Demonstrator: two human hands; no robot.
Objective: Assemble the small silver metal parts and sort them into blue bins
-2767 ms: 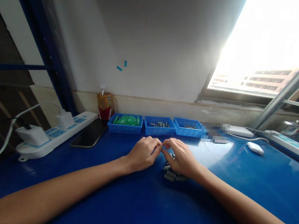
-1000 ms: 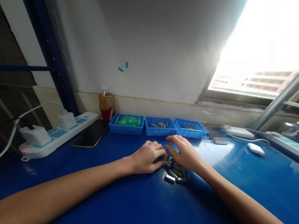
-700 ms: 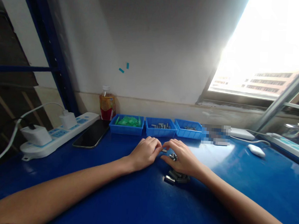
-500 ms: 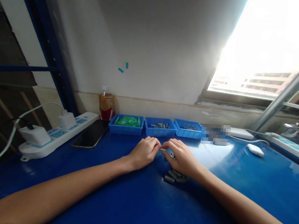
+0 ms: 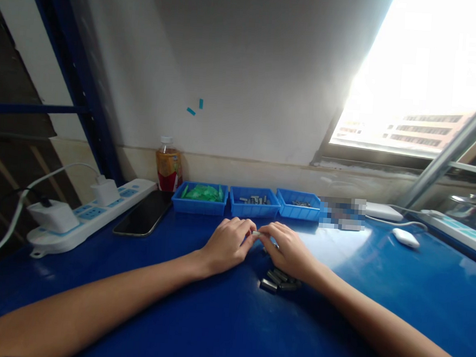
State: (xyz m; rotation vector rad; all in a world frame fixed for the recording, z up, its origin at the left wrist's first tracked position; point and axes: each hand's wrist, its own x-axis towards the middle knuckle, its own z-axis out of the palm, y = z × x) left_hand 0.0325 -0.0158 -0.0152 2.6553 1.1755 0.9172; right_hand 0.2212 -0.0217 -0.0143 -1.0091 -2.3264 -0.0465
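Note:
My left hand [image 5: 227, 244] and my right hand [image 5: 290, 250] meet above the blue table, both with fingers pinched. Between their fingertips sits a small light metal piece [image 5: 256, 233], gripped from either side; its exact kind is too small to make out. Several dark metal cylinders [image 5: 269, 285] lie in a loose group below my right palm and wrist. Partly covered by the right thumb and fingers, some small shiny parts [image 5: 274, 247] rest on the table.
Three blue bins line the wall: one with green bits [image 5: 199, 198], one with metal cylinders [image 5: 255, 202], one with small metal parts [image 5: 298, 204]. A phone [image 5: 143, 214], power strip [image 5: 54, 237] and drink bottle [image 5: 169, 165] stand left; a white case [image 5: 405, 238] lies right.
The small metal piece now shows less between the fingertips, and my right fingers have shifted slightly left against it. My left hand has barely moved.

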